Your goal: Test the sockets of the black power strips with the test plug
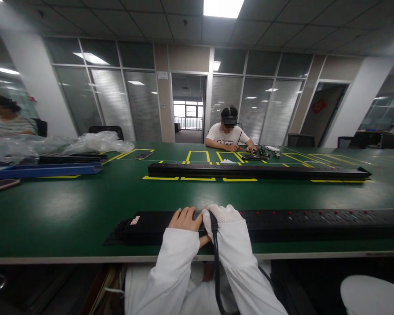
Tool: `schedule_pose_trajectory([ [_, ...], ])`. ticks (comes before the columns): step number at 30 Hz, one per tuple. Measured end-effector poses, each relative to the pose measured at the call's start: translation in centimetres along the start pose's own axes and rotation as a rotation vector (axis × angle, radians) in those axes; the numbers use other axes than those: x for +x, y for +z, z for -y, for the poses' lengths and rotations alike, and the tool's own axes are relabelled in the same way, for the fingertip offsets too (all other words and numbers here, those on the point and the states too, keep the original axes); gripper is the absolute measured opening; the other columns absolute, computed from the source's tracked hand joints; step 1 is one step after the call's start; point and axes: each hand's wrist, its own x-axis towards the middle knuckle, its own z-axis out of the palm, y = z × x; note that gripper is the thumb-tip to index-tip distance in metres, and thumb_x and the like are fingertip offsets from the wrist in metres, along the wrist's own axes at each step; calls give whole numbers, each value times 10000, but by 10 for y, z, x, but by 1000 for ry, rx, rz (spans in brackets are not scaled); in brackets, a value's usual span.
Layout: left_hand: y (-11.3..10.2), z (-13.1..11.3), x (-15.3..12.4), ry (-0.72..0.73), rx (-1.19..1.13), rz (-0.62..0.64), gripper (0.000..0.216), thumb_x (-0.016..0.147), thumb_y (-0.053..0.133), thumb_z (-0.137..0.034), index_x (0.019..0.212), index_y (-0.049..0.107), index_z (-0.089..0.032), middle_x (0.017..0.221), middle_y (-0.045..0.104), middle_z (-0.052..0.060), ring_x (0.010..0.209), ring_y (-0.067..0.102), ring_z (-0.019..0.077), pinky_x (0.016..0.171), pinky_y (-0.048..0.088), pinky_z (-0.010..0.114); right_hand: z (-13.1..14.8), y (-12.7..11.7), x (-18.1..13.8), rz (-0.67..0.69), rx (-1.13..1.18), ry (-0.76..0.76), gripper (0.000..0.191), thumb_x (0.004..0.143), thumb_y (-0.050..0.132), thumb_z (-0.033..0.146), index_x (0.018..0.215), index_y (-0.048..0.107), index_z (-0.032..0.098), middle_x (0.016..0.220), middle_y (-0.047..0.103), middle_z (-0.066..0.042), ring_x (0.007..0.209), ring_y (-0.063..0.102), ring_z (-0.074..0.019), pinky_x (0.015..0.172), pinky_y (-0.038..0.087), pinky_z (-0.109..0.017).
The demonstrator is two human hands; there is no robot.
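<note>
A long black power strip (308,225) with a row of red spots along its top lies across the near side of the table. My bare left hand (186,219) rests over the strip's left part, fingers across the top and thumb down at the near side. Beside it, touching, my white-gloved right hand (225,215) is closed around the end of a black power cord (216,262). The cord hangs down over the table edge between my forearms. Whatever the cord's end meets is hidden by my hands. A small pale label (135,220) sits near the strip's left end.
Another long black power strip (256,171) lies farther back on the green table (85,205), among yellow tape marks. Blue and black bars (46,169), plastic wrap (95,142) and a phone (2,185) are at left. A person (228,131) sits opposite, hands near tangled cables (264,152).
</note>
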Motion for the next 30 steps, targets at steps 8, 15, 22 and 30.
schedule_pose_trajectory([
  [8,-3,0,-1,25,2,-55,525,679,586,-513,1147,584,-275,1073,625,103,985,553,286,863,392,420,0,6,-1,14,7,27,330,909,292,427,910,593,292,778,603,19,766,470,-141,690,251,-264],
  [15,4,1,-3,15,-8,-100,539,680,565,-518,1155,586,-265,1105,620,113,1034,544,304,885,383,426,0,5,-3,-8,22,13,306,907,318,410,913,598,288,772,602,12,752,459,-142,687,238,-271],
  [22,3,1,-3,23,-6,-96,530,674,574,-511,1138,597,-255,1093,625,118,1014,554,305,883,388,427,2,3,-3,24,-5,38,349,910,282,440,919,595,284,797,605,9,777,473,-143,695,241,-277],
  [30,3,1,-3,34,15,-102,519,682,576,-505,1137,596,-255,1097,624,119,1012,556,300,876,393,425,2,4,-3,12,-5,34,349,910,288,433,883,592,265,773,592,-3,761,457,-140,687,231,-264],
])
